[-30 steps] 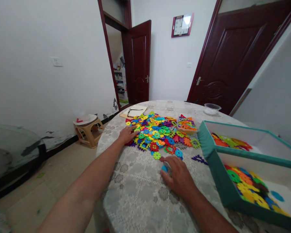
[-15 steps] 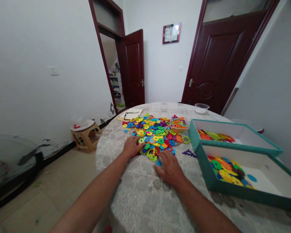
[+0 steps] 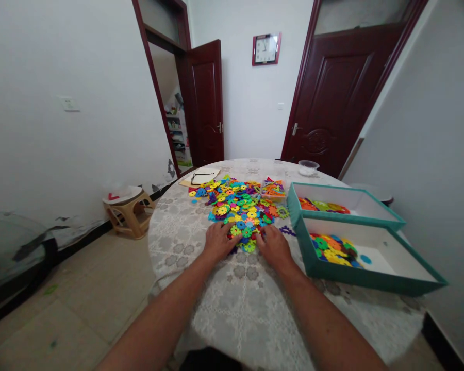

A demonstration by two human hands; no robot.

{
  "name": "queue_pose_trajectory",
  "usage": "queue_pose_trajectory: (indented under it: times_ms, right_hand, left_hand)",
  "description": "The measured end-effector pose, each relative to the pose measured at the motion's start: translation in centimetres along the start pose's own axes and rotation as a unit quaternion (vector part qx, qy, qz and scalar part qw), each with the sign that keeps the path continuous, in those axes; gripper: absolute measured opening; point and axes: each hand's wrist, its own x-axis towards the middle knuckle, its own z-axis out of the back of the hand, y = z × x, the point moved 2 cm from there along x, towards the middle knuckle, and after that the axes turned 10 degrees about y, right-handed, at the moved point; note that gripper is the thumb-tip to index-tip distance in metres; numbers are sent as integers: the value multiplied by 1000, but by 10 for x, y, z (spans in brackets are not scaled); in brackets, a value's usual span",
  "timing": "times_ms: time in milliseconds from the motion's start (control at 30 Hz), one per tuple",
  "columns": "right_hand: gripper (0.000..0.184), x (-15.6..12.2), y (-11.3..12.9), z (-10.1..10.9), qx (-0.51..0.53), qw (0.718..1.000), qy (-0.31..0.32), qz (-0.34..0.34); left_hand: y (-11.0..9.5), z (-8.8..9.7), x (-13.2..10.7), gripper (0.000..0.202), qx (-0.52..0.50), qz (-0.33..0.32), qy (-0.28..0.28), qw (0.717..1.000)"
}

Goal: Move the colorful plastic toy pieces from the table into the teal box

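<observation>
A heap of colourful plastic gear-shaped pieces (image 3: 235, 201) lies on the round table. At the heap's near left edge rests my left hand (image 3: 218, 240), its thumb stretched toward the middle and its fingers reaching over the pieces. My right hand (image 3: 274, 246) is at the near right edge, fingers apart and bent against the pieces. Several yellow-green and blue pieces (image 3: 249, 246) lie in the gap between both hands. I see nothing gripped in either hand, though some fingertips are hidden. A purple toothed strip (image 3: 287, 230) lies just right of my right hand.
To the right stands a teal box (image 3: 355, 275) with loose pieces, its lid (image 3: 371, 191) behind it. A small clear tray (image 3: 274, 198), glasses (image 3: 201, 176) on papers and a clear bowl (image 3: 308, 166) are farther back. A stool (image 3: 129, 214) stands left of the table.
My right hand has moved forward against the heap's edge; the blue disc near its thumb no longer shows there. My left hand has shifted nearer the middle. The camera view has shifted.
</observation>
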Motion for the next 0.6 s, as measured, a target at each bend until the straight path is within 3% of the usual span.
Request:
queue_pose_trajectory:
  times_ms: [133,267,433,600]
  right_hand:
    - [15,0,-4,8,-6,998,15,-55]
    - [21,0,-9,8,-15,998,29,-48]
    - [31,4,-18,6,28,999,4,-41]
    - [31,9,-18,18,135,989,-41,-40]
  left_hand:
    - [-26,-6,-8,56,-19,-29,8,999]
    - [-43,-11,-10,56,-48,-54,13,997]
    - [-50,-11,-10,48,-88,-80,10,993]
    - [-47,-12,-8,39,-144,-133,11,980]
